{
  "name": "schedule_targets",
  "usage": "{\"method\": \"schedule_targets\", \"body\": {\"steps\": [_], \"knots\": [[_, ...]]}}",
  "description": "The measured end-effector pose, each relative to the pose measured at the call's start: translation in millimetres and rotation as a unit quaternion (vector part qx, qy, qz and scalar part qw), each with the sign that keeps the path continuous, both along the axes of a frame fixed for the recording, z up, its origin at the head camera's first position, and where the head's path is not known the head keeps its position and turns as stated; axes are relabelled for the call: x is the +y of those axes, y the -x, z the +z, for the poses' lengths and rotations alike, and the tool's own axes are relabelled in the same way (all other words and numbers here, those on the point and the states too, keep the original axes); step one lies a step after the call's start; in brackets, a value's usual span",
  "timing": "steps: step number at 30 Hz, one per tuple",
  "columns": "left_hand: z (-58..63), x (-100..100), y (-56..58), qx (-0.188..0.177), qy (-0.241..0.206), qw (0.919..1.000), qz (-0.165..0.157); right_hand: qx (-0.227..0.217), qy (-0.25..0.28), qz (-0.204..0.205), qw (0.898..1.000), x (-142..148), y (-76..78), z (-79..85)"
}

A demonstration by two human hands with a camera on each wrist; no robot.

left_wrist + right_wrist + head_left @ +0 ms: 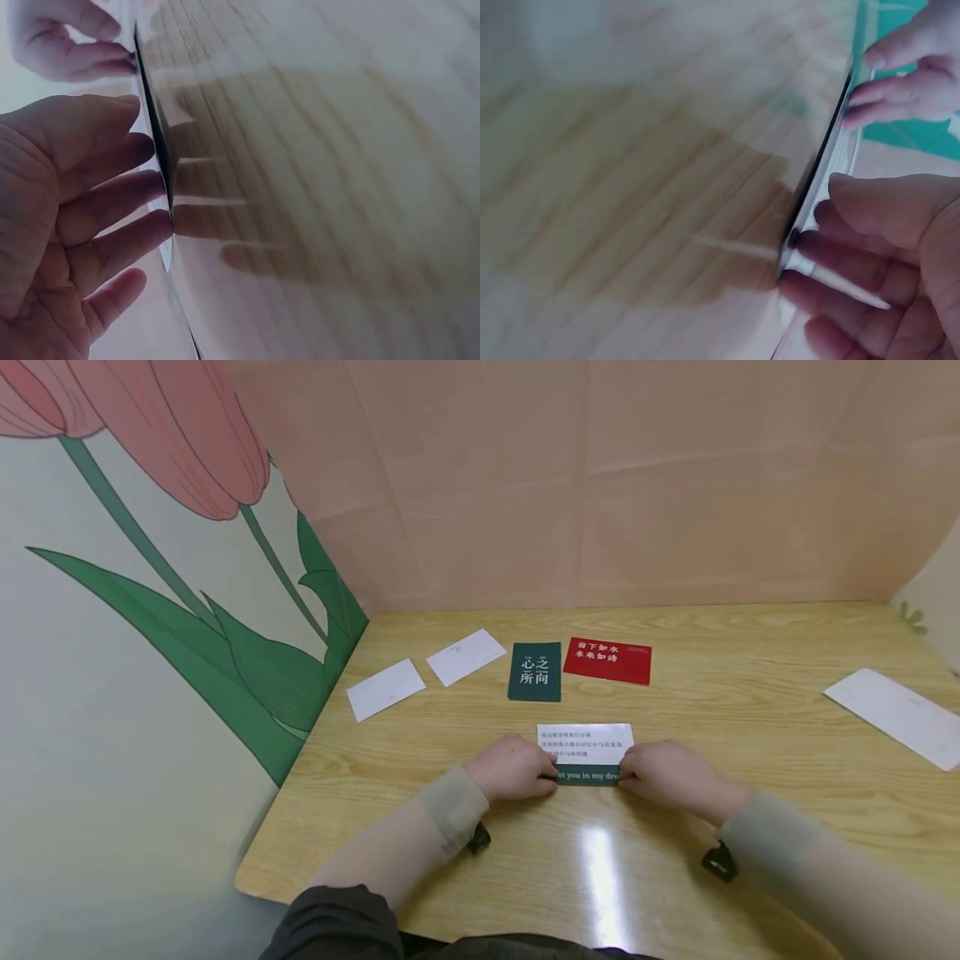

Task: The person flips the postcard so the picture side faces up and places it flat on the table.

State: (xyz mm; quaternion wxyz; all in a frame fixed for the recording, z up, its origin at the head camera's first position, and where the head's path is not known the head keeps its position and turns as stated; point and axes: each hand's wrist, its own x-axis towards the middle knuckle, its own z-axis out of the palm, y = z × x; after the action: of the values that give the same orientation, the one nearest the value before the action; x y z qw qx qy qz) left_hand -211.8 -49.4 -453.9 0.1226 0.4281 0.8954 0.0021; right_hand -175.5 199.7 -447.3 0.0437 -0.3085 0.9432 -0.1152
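Your left hand [513, 768] and right hand [678, 777] are holding the white-and-green card [585, 745] by its two sides near the lower corners, directly in front of you on the table [750, 718]. The fingers on both sides are curling inward and seem to be pinching its edges; in the wrist views, gaps are showing between them. Whether the card is lying fully flat or lifting slightly, you cannot tell from here.

For good handling, you are wanting equal, light pressure from both sides, since squeezing harder on one is likely to be bowing or twisting it. Your fingertips are covering both ends of the lettering on the green band, so they are best staying close to the edges.

Beyond it, a green card [535, 672] and a red card [608, 661] are lying side by side, with two white cards [466, 657] to their left. The pale wood-grained surface is reflecting a bright strip of light near you. A creased pink sheet [600, 485] is hanging behind, and painted tulips [191, 435] are decorating the left wall [112, 760].
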Motion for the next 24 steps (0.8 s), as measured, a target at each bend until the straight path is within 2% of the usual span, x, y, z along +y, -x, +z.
{"method": "schedule_targets", "body": {"steps": [7,12,15,22,24], "knots": [[2.1,1,-1.4,0.0,0.001,0.9999,0.017,-0.015,-0.026,-0.002,1.0,-26,-5.4,1.6],[-2.5,0,0.7,0.014,-0.015,0.9997,0.009,-0.06,-0.02,0.005,0.998,-40,-10.2,2.9],[-5.1,0,1.7,0.014,-0.023,0.9996,0.009,-0.073,-0.027,0.014,0.997,-44,-13.1,1.9],[-6.8,-4,4.9,-0.02,-0.053,0.998,0.03,-0.065,-0.052,0.008,0.997,-39,-11.9,-5.2],[-5.8,-7,8.2,-0.033,-0.066,0.9961,0.048,-0.059,-0.047,0.003,0.997,-34,-10.4,-8.4]]}}
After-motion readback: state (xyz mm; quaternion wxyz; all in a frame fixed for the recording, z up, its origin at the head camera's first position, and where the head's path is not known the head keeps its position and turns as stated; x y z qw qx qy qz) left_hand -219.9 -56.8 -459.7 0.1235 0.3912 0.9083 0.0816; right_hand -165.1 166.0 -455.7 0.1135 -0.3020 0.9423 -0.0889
